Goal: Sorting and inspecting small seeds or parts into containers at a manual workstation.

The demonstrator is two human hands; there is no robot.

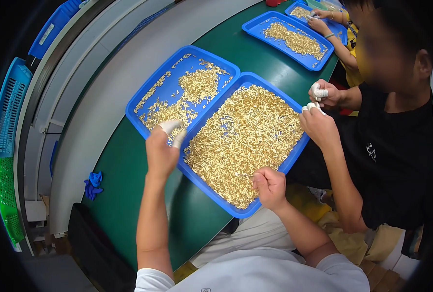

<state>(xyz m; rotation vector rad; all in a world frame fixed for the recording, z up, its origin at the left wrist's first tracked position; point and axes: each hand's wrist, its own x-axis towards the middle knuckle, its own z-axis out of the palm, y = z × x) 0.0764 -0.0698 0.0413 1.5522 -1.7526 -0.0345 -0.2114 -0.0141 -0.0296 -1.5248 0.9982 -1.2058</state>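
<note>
"White cloth (255, 270) covers our shoulders, nearest of all. How do we hold our right hand (272, 189)?"

"We pinch a thin tool (244, 174) between thumb and fingers, its pale tip over the near right tray (241, 212). We cannot tell whether the tip touches anything."

"And what lies in that tray?"

"Small gold-coloured pieces (245, 134), covering nearly all its blue floor."

"Our left hand (162, 150)?"

"We have white coverings on its thumb and forefinger, and we hold those two apart, above the near edge of the left tray (160, 72). Blur hides whether we have a piece there."

"That tray is blue too, with its gold pieces in looser heaps. To our left we see crumpled blue gloves (94, 185) on the green table (129, 180)."

"On our right, a co-worker in black (401, 155) brings covered fingertips close together; we cannot tell around what."

"Farther off we see another blue tray (281, 50) of gold pieces, and beyond it a yellow-sleeved person's hands (319, 25)."
</note>
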